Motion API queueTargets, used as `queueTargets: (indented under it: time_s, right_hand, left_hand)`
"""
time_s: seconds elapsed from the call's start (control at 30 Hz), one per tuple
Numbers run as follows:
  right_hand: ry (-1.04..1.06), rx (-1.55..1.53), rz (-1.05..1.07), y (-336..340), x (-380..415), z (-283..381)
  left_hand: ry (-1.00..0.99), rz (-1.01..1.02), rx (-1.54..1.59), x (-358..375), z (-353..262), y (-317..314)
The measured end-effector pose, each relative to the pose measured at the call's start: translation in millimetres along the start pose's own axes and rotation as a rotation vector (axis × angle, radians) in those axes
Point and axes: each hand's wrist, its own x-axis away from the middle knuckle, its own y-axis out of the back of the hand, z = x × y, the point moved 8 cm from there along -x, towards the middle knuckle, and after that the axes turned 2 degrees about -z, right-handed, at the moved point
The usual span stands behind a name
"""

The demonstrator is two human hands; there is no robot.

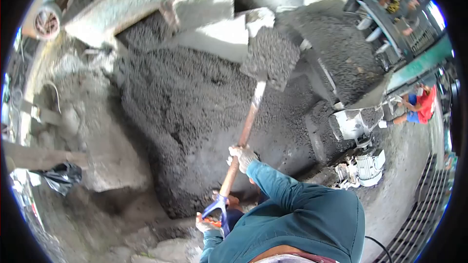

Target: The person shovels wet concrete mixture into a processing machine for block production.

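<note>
I hold a long-handled shovel [249,119] in both gloved hands. My right hand [243,159] is wrapped round the middle of its wooden shaft. My left hand [207,223] grips the blue and orange handle at the end of the shaft, low in the view. A heap of wet grey mix [275,56] covers the blade and hides most of it. The loaded blade is at the upper middle, beside a trough [351,53] with more of the same mix. Below the shovel spreads a large grey pile [190,87].
An electric motor [369,168] stands right of the pile, near a metal chute [352,124]. A person in red [427,104] sits at the far right. A floor grating [419,209] lies lower right. A black plastic bag [62,176] and a fan [47,22] are at left.
</note>
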Motion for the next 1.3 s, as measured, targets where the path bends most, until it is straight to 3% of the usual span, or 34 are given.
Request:
queueTargets:
  time_s: [0.03,0.1,0.13,0.2,0.27,0.3,0.37,0.4,0.43,0.47,0.5,0.57,0.6,0.63,0.7,0.73,0.77,0.83,0.87,0.9,0.93,0.97,1.1,1.13,1.17,1.27,1.3]
  right_hand:
    - [0.062,-0.084,0.124,-40,15,47]
    - [0.087,-0.217,0.408,-106,27,125]
    - [0.170,-0.268,0.525,-133,27,167]
    - [0.242,-0.387,0.633,-180,48,257]
    - [0.405,-0.501,0.740,-201,58,345]
    - [0.438,-0.602,0.767,-204,65,381]
    - [0.557,-0.731,0.740,-183,68,443]
    - [0.873,-0.532,0.570,-154,76,463]
    - [0.901,-0.480,0.603,-139,73,467]
    - [0.930,-0.429,0.636,-122,70,470]
    - [0.647,-0.538,0.848,-113,58,449]
    - [0.582,-0.260,0.699,-80,27,397]
    - [0.503,-0.274,0.658,-69,24,363]
    - [0.467,-0.231,0.749,-66,23,331]
    - [0.456,-0.088,0.605,-82,47,269]
    - [0.390,-0.012,0.663,-95,51,239]
    - [0.326,0.054,0.726,-112,51,211]
    - [0.241,0.139,0.745,-153,49,157]
    - [0.188,0.168,0.746,-174,47,132]
    - [0.110,0.119,0.794,-122,69,200]
    - [0.029,0.112,0.855,-128,58,187]
    - [-0.002,0.114,0.764,-146,53,160]
    - [-0.190,0.051,0.544,-105,59,146]
    - [-0.163,0.103,0.457,-144,42,85]
    - [-0.188,0.114,0.505,-145,36,66]
    - [-0.208,0.310,0.273,-135,22,14]
    - [-0.276,0.326,0.290,-133,17,-6]
  left_hand:
    - [-0.123,0.105,0.044,32,-33,-43]
    - [-0.582,0.369,0.024,124,-111,-138]
    - [-0.981,0.450,-0.018,158,-153,-176]
    - [-1.105,0.669,-0.020,278,-192,-257]
    - [-1.582,0.669,-0.155,349,-228,-312]
    - [-2.119,0.640,-0.182,429,-228,-328]
    - [-2.308,1.001,-0.162,508,-210,-366]
    - [-2.491,1.072,-0.139,535,-193,-375]
    - [-2.671,1.124,-0.116,549,-173,-374]
    - [-2.633,1.237,-0.341,530,-158,-379]
    - [-2.560,1.327,-0.576,495,-138,-383]
    - [-2.319,1.388,-0.856,399,-96,-376]
    - [-2.223,1.288,-0.773,351,-85,-355]
    - [-1.976,1.249,-0.774,312,-85,-336]
    - [-1.480,1.147,-0.638,229,-84,-291]
    - [-0.954,1.107,-0.504,170,-73,-273]
    - [-0.933,1.021,-0.503,149,-85,-253]
    - [-1.606,0.597,-0.938,156,-131,-209]
    - [-1.736,0.420,-1.104,152,-145,-195]
    - [-1.784,0.336,-0.903,236,-89,-198]
    - [-1.779,0.336,-0.780,238,-96,-185]
    - [-1.771,0.353,-0.636,231,-120,-165]
    - [-1.814,0.037,-0.667,313,-66,-122]
    - [-1.762,0.083,-0.630,267,-123,-99]
    - [-1.768,0.050,-0.621,277,-128,-89]
    - [-1.816,0.031,-0.587,316,-143,-66]
    - [-1.855,0.008,-0.602,330,-145,-62]
